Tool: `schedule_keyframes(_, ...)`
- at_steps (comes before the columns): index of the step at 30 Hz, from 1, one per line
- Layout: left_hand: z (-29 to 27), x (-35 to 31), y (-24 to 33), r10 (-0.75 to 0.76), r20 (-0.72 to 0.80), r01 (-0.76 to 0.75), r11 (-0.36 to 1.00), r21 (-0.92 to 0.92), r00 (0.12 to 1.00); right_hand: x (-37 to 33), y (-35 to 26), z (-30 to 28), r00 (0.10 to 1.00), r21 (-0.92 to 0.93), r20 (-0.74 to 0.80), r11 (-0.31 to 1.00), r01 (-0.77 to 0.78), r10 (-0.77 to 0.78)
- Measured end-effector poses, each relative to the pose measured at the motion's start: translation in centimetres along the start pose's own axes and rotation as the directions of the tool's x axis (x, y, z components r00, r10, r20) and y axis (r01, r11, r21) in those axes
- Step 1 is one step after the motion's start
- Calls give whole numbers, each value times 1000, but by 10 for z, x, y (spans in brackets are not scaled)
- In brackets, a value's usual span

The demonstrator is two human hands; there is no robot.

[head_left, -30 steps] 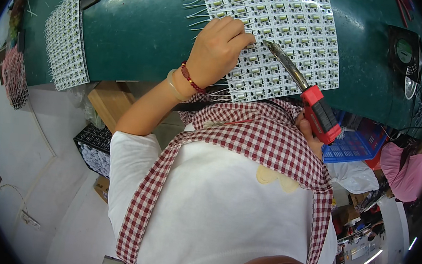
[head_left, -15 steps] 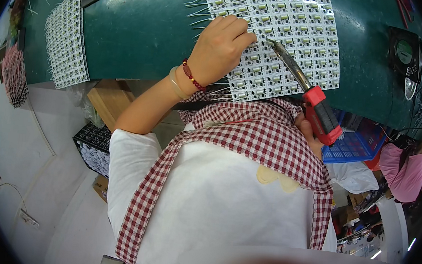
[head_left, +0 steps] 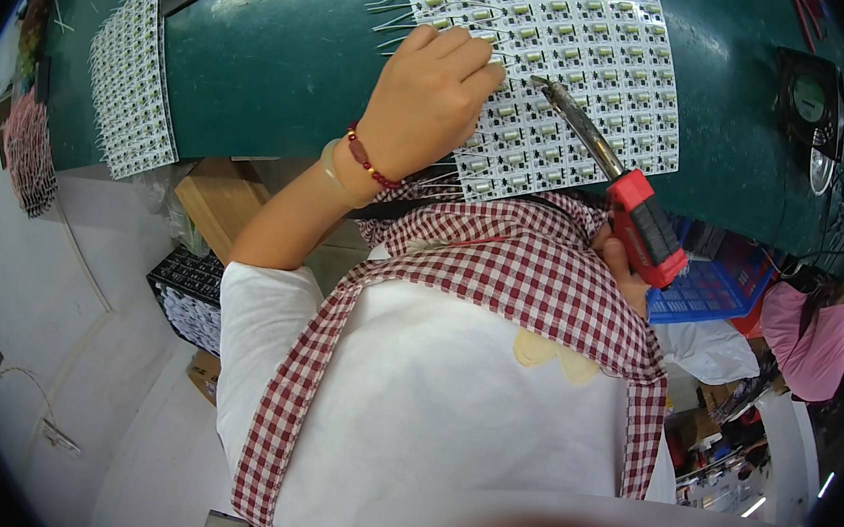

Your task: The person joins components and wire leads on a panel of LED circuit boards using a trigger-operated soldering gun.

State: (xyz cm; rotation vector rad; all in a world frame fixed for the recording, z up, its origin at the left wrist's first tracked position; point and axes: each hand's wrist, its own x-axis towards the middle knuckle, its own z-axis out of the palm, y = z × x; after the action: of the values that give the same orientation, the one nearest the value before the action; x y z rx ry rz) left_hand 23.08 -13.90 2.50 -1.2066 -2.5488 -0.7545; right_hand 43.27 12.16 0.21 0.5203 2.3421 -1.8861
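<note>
Right hand [head_left: 615, 260] grips red-handled metal cutters [head_left: 605, 174], jaws pointing up-left across the panel.
Left hand [head_left: 426, 103] presses flat, open-palmed, on the white sheet of small circuit boards [head_left: 580, 67], just left of the cutter tip, on the green desk [head_left: 279, 60].

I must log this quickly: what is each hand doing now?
Left hand: pressing down on the white circuit panel, holding nothing.
Right hand: mostly hidden, closed on the red-handled cutters.

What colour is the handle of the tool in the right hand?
Red, with a black band on the handle; the head view shows it clearly.

white panel of small circuit boards [head_left: 570, 66] | flat on green bench | red-handled cutters [head_left: 610, 175] | tips on panel
</note>
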Motion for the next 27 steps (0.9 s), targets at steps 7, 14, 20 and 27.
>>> schedule_keyframes(7,5,-6,18,-51,-104,37,990,-134,993,5,-23,-9,989,18,118,995,-96,93)
schedule_keyframes(14,24,-19,18,-91,-68,85,992,-88,994,10,-19,-4,995,-64,103,998,0,6)
schedule_keyframes(20,24,-18,16,-95,-113,80,988,-131,989,10,-12,-5,993,-163,115,985,49,-30)
schedule_keyframes(27,25,-18,21,-77,-102,68,994,-86,992,6,-6,-3,997,-131,77,991,29,-19)
